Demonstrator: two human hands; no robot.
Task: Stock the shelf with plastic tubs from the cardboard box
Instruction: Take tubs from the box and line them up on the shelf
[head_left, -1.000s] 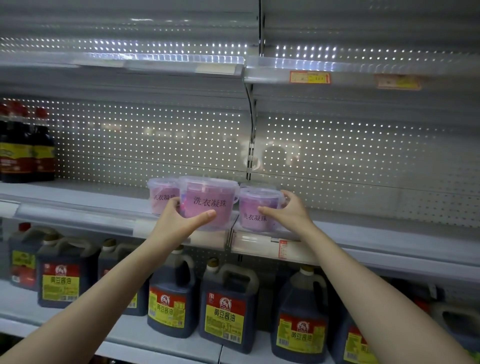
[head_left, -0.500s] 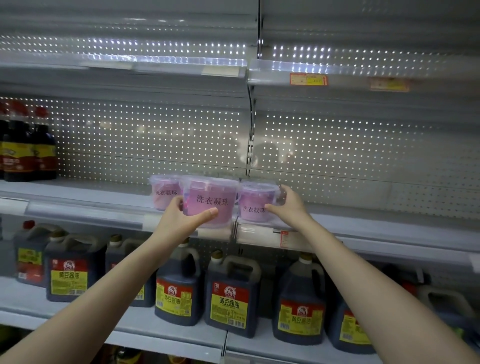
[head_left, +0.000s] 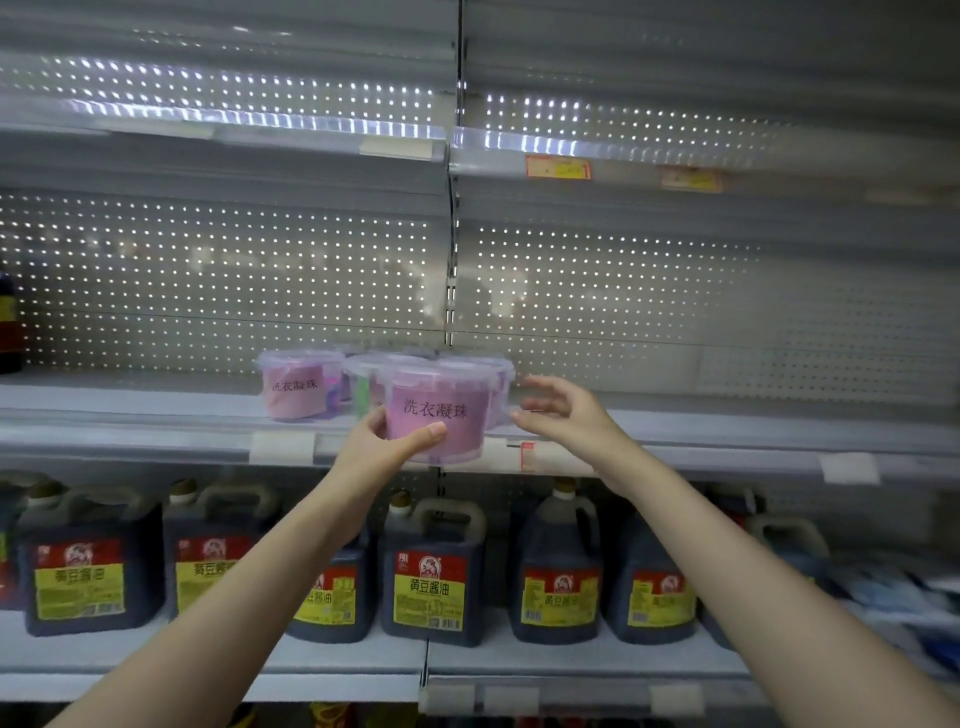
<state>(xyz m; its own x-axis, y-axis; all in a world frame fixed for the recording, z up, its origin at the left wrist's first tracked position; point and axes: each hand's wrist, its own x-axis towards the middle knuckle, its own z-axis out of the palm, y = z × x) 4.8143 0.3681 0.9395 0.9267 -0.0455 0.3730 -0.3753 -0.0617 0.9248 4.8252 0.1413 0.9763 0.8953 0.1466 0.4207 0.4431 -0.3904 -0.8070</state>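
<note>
Since half a second ago your right hand has let go of the tub it was on and drawn off to the right. Your left hand has carried its round clear-lidded plastic tub of pink contents rightward, so it now stands in front of the others. That tub is upright, label towards you, at the front lip of the grey metal shelf; whether its base rests there or hangs just above, you cannot tell. Your left hand grips it from the lower left, thumb across the front wall and fingers hidden behind. Your right hand holds nothing, fingers spread and lightly bent, just beside the tub's right wall and not touching it. So the tub lies to the left of your free hand, and your left hand is the one already on it. Behind it sit a second pink tub to the left, a tub showing green and a partly hidden tub. Bare shelf runs rightward before the perforated back panel, probably where this tub goes. Dark soy sauce jugs line the shelf below. The cardboard box is out of view.
</note>
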